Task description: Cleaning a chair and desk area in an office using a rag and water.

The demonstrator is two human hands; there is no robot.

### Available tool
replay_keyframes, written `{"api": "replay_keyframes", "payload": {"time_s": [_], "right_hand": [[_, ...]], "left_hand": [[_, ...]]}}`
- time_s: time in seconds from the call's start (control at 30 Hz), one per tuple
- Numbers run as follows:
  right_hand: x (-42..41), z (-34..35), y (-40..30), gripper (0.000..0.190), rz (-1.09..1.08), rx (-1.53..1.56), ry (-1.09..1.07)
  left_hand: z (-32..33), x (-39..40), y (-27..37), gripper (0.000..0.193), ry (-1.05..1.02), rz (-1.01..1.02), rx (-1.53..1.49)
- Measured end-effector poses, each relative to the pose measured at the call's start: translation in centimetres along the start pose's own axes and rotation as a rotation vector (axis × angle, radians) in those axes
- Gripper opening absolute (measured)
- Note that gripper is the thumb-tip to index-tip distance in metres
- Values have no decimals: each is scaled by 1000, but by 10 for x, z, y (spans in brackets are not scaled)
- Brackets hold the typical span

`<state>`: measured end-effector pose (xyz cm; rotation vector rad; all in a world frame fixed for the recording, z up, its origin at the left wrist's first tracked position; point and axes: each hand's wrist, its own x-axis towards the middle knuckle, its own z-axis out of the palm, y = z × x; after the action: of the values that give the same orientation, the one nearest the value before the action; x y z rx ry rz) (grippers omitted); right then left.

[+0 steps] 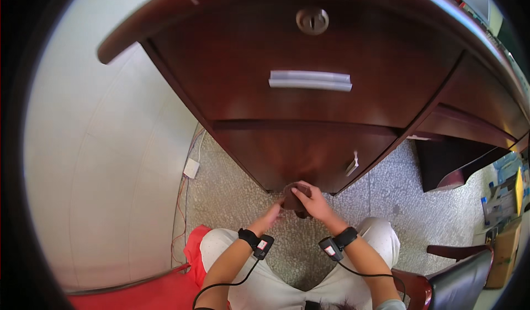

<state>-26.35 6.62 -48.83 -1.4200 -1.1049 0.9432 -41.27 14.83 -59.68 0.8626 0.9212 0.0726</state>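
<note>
My right hand grips a dark brown, flat, leather-like piece, its thumb laid over the near face. A line like stitching shows along the upper edge, but what the piece is I cannot tell. A smaller dark brown part shows just below it; whether the two are joined is unclear. My left hand is blurred at the left edge of the piece, and its grip cannot be made out. Both hands are low in front of the lower door of a dark red wooden desk.
Above is a drawer front with a metal handle and a round lock. A white socket box and cables lie along the left wall. A chair stands at right, near a cardboard box.
</note>
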Motion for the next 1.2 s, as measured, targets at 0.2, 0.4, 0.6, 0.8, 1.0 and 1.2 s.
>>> {"api": "replay_keyframes", "payload": {"time_s": [0.2,0.4,0.6,0.8,1.0,1.2], "right_hand": [[0,-1,-21,17,-122,-134,14],[-11,3,30,49,-218,-520,-176],[-1,24,20,52,-288,-746,-120],[13,-10,-61,43,-930,-1116,475],[75,35,-168,31,-1259,-1529,622],[103,94,-70,34,-1335,-1620,306]], "left_hand": [[19,-19,15,60,-326,21,-241],[10,-25,51,41,-229,3,-509],[-12,-14,51,34,-70,84,-511],[-49,-13,78,28,190,179,-191],[-56,-17,78,18,235,264,-338],[-126,-34,115,19,564,618,-1172]]}}
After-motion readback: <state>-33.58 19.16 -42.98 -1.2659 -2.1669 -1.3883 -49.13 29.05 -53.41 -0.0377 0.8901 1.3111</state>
